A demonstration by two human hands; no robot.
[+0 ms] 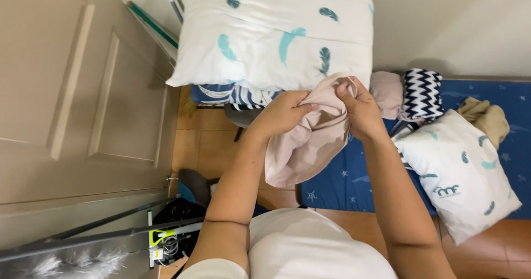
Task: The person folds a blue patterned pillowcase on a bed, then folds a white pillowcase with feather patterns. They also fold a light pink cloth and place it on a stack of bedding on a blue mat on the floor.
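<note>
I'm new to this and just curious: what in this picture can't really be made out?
Head view, the only one:
- Pink cloth: bunched in the left hand and right hand, so its kind and full shape are hidden.
- Zigzag cloth: rolled up, its lower part behind the small pillow.
- Whatever lies under the big pillow: covered, only a blue patterned edge shows.
- Dark objects by the door: in shadow, cut off by the bottom edge.

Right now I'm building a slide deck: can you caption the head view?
Both hands, left hand and right hand, grip a pale pink cloth above a blue star-print mattress.
</note>
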